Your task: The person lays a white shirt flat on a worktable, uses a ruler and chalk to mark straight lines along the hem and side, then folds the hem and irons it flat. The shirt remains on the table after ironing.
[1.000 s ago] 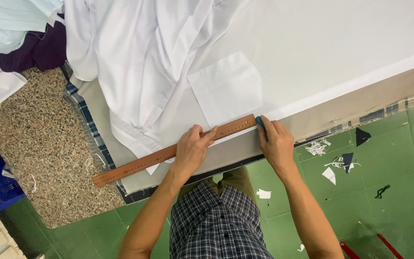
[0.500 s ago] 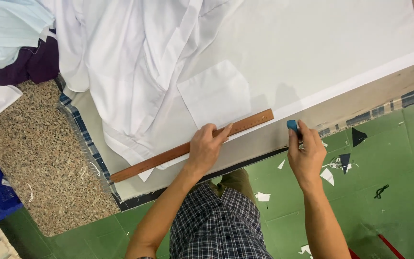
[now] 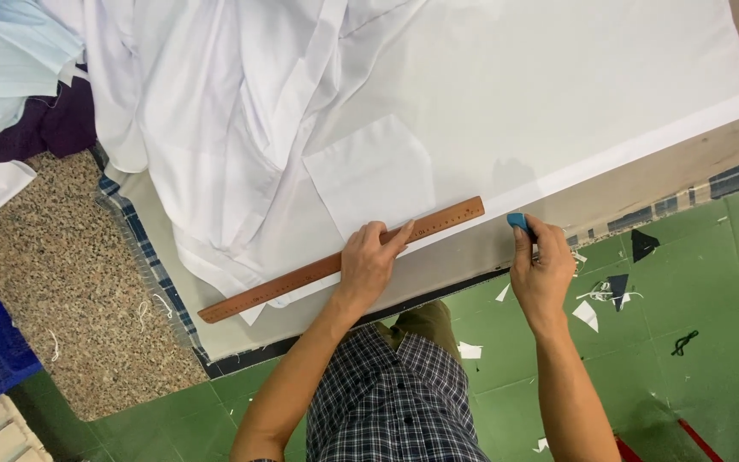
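Pressing flat on the wooden ruler (image 3: 344,261) w/ left hand (image 3: 369,265), fingers spread, right hand (image 3: 543,269) at 3 o'clock pinching blue chalk (image 3: 517,222) off white fabric (image 3: 489,111) on bench (image 3: 643,184).

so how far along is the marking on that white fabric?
Looks done: white fabric spread flat, wooden ruler laid along its near edge. In hand: left hand presses the ruler; right hand holds blue chalk just past the ruler's end, off the cloth. No drawn line is discernible. The rumpled white shirt lies untouched.
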